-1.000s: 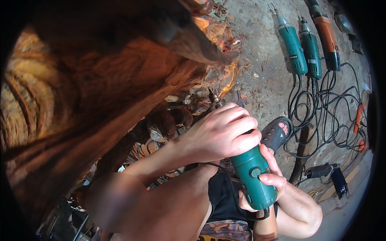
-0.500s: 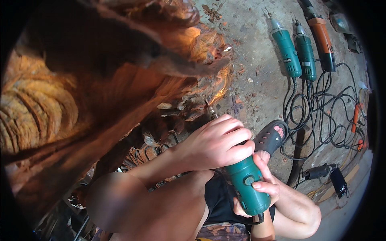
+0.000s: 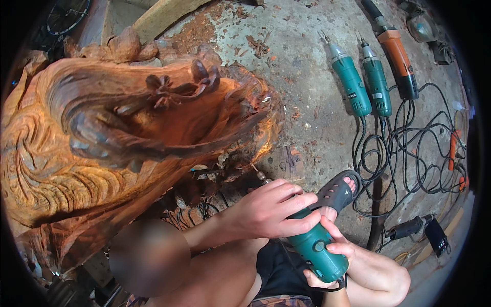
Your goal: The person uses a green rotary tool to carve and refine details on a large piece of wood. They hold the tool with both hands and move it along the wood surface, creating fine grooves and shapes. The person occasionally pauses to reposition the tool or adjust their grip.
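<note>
A green die grinder (image 3: 315,250) lies slanted across my lap, its chuck (image 3: 262,175) and thin bit pointing up and left toward the wood carving. My left hand (image 3: 268,209) wraps over the grinder's front part, palm down. From below and to the right, my right hand (image 3: 341,245) grips its rear body, the thumb beside a round cap on the side. The reddish-brown wood carving (image 3: 66,197) fills the left, with a hollowed basin, carved flowers and ridged grooves. Between the bit tip and its lower right edge I cannot tell whether there is contact.
Two more green grinders (image 3: 352,84) and an orange angle grinder (image 3: 397,53) lie on the concrete floor at upper right. Their black cables (image 3: 378,153) tangle below. My sandalled foot (image 3: 337,192) stands beyond the hands. A black phone-like device (image 3: 436,236) lies at lower right. Wood chips (image 3: 258,47) litter the floor.
The view has shifted back and up, so more of the carving and its basin shows. Both hands keep their hold on the grinder, which sits slightly lower in the picture.
</note>
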